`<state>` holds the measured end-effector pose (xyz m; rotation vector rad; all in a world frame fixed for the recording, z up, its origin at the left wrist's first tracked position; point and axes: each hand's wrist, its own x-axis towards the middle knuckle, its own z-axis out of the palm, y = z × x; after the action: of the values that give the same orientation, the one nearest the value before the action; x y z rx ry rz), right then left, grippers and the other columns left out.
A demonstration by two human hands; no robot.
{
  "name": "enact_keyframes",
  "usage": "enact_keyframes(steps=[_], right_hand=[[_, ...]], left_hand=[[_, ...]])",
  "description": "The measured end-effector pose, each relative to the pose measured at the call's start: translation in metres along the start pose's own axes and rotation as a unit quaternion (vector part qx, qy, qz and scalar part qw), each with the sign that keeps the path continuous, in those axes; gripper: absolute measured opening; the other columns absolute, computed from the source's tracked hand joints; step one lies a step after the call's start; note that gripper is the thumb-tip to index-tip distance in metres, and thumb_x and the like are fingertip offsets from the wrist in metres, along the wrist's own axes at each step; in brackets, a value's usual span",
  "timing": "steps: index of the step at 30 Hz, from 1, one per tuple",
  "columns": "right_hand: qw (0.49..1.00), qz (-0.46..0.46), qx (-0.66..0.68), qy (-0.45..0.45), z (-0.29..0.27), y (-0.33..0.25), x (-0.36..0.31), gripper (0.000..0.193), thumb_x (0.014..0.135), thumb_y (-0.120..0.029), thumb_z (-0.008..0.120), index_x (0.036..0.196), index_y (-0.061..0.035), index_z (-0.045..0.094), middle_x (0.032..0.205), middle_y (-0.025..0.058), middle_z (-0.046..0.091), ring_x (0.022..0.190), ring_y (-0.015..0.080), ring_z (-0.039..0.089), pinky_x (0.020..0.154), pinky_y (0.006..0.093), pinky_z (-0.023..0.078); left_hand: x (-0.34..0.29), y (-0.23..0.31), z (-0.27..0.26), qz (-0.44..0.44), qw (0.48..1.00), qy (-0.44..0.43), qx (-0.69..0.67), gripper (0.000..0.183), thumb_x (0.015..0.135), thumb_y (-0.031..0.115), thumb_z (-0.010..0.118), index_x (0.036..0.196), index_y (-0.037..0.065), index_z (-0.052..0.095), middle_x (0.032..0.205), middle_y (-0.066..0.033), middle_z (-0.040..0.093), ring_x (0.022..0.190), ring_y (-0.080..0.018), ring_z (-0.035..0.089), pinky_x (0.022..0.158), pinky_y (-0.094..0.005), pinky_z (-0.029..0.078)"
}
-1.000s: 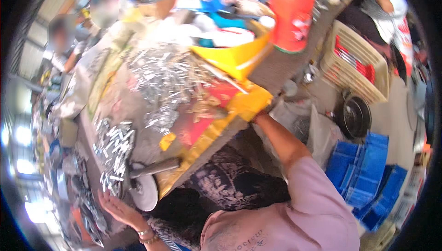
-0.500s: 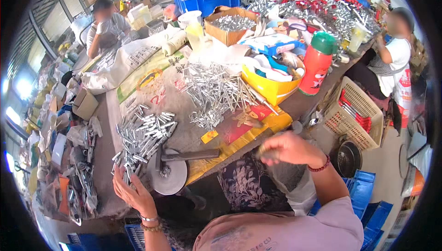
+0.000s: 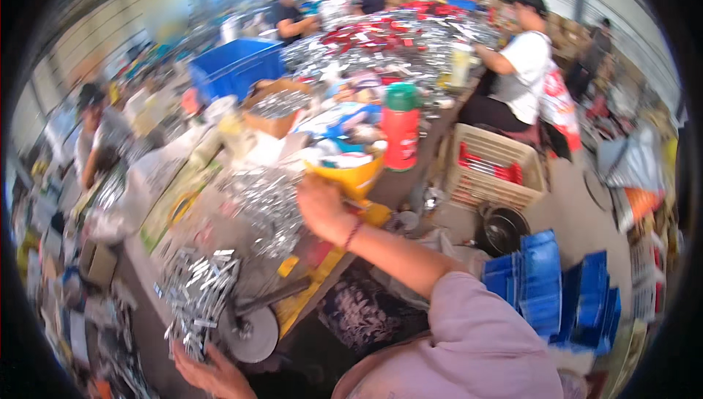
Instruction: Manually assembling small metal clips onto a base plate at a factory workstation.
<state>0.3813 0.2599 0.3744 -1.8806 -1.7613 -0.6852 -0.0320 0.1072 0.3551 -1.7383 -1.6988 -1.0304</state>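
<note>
My left hand (image 3: pixel 212 375) has its fingers spread at the near edge of a pile of short silvery metal pieces (image 3: pixel 198 285), touching or just beside it. My right hand (image 3: pixel 324 209) reaches over the table, between a heap of thin metal pins (image 3: pixel 265 205) and a yellow container (image 3: pixel 351 179) full of mixed items. Motion blurs its fingers, so anything in them is hidden. Close to the left hand are a round grey disc (image 3: pixel 258 337) and a dark metal bar (image 3: pixel 272 296) lying across its edge.
A red bottle with a green lid (image 3: pixel 400 132) stands beyond the yellow container. Behind are a cardboard box (image 3: pixel 267 122) of small parts and a blue bin (image 3: pixel 234 73). On the right, a beige crate (image 3: pixel 494 187) and blue bins (image 3: pixel 542 282) stand low. Several people work around the table.
My right hand has moved from above my lap, out and forward over the table toward the pins. The view has swung to the right and up. My left hand stays by the metal pieces.
</note>
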Motion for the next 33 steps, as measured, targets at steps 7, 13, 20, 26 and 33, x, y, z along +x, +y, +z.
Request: enact_keyframes(steps=[7, 13, 20, 26, 33], right_hand=[[0.995, 0.014, 0.092, -0.024, -0.019, -0.007, -0.015, 0.008, 0.082, -0.003, 0.069, 0.090, -0.0057, 0.071, 0.097, 0.0133, 0.064, 0.099, 0.0326, 0.072, 0.078, 0.0427, 0.061], [0.989, 0.006, 0.144, 0.028, -0.020, 0.006, -0.021, 0.006, 0.084, 0.000, 0.065, 0.085, -0.0056, 0.065, 0.097, 0.0165, 0.065, 0.097, 0.0382, 0.070, 0.076, 0.0498, 0.058], [0.981, 0.063, 0.111, -0.144, -0.025, 0.026, -0.009, 0.013, 0.090, -0.010, 0.063, 0.097, -0.0041, 0.071, 0.099, 0.0216, 0.070, 0.094, 0.0437, 0.070, 0.079, 0.0555, 0.057], [0.980, 0.026, 0.173, -0.097, -0.023, 0.055, -0.005, 0.050, 0.086, -0.007, 0.073, 0.135, -0.0020, 0.065, 0.103, 0.0224, 0.074, 0.096, 0.0442, 0.072, 0.085, 0.0544, 0.056], [0.975, 0.065, 0.172, -0.123, -0.051, 0.050, -0.004, 0.046, 0.088, -0.003, 0.071, 0.134, -0.0035, 0.066, 0.095, 0.0190, 0.071, 0.086, 0.0390, 0.070, 0.082, 0.0485, 0.056]], left_hand=[[0.024, 0.049, -0.012, 0.011, 1.000, -0.010, -0.003, 0.070, 0.103, 0.048, 0.077, 0.149, -0.001, 0.057, 0.144, -0.0241, 0.065, 0.129, -0.0477, 0.063, 0.108, -0.0607, 0.049], [0.032, 0.042, -0.022, 0.032, 0.999, -0.006, -0.035, 0.066, 0.101, 0.040, 0.080, 0.146, -0.003, 0.058, 0.137, -0.0239, 0.067, 0.125, -0.0476, 0.064, 0.108, -0.0601, 0.048], [0.011, -0.006, -0.047, -0.190, 0.949, -0.021, -0.251, 0.055, 0.104, 0.000, 0.065, 0.158, -0.001, 0.053, 0.156, -0.0182, 0.058, 0.144, -0.0311, 0.055, 0.120, -0.0442, 0.045], [0.013, -0.037, -0.064, -0.200, 0.965, -0.026, -0.167, 0.037, 0.096, -0.005, 0.074, 0.132, 0.003, 0.072, 0.128, -0.0123, 0.072, 0.117, -0.0271, 0.067, 0.098, -0.0378, 0.053], [0.024, -0.030, -0.068, -0.179, 0.962, -0.116, -0.172, 0.021, 0.091, -0.003, 0.079, 0.110, 0.006, 0.079, 0.105, -0.0069, 0.073, 0.097, -0.0251, 0.066, 0.080, -0.0347, 0.055]])
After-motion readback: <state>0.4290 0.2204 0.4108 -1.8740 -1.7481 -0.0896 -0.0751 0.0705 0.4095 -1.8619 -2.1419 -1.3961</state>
